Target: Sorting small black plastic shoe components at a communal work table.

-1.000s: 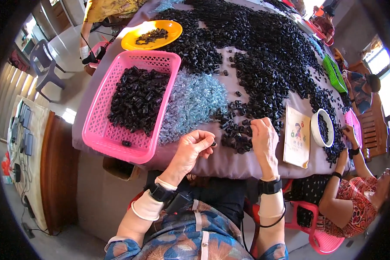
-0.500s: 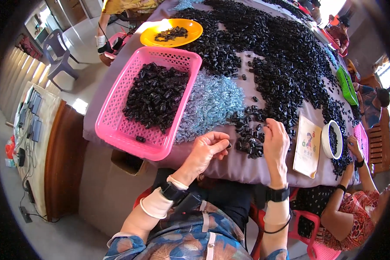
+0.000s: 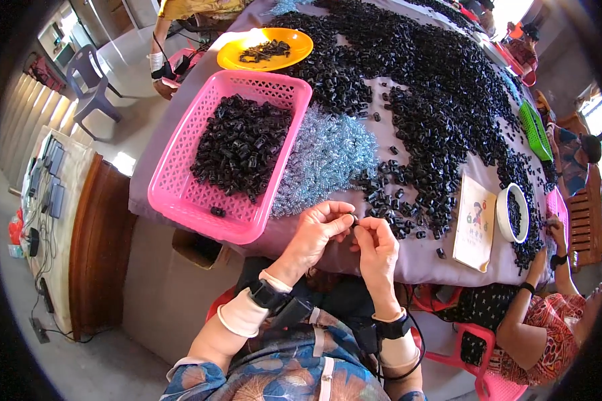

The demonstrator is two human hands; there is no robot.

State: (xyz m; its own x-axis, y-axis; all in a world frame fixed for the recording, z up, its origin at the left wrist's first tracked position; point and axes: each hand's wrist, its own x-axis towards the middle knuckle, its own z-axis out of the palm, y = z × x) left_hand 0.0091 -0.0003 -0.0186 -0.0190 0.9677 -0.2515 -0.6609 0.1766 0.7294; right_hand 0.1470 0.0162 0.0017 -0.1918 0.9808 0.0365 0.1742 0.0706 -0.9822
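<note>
Left hand (image 3: 316,230) and right hand (image 3: 376,246) meet fingertip to fingertip at tabletop (image 3: 354,257) near edge. Each grip pressed together, pinching small black piece (image 3: 355,221) (tiny, hard to make out). Black parts heap (image 3: 441,113) at 12 o'clock of hands; pink basket (image 3: 180,194) at 10; clear blue bits (image 3: 324,157) between.
</note>
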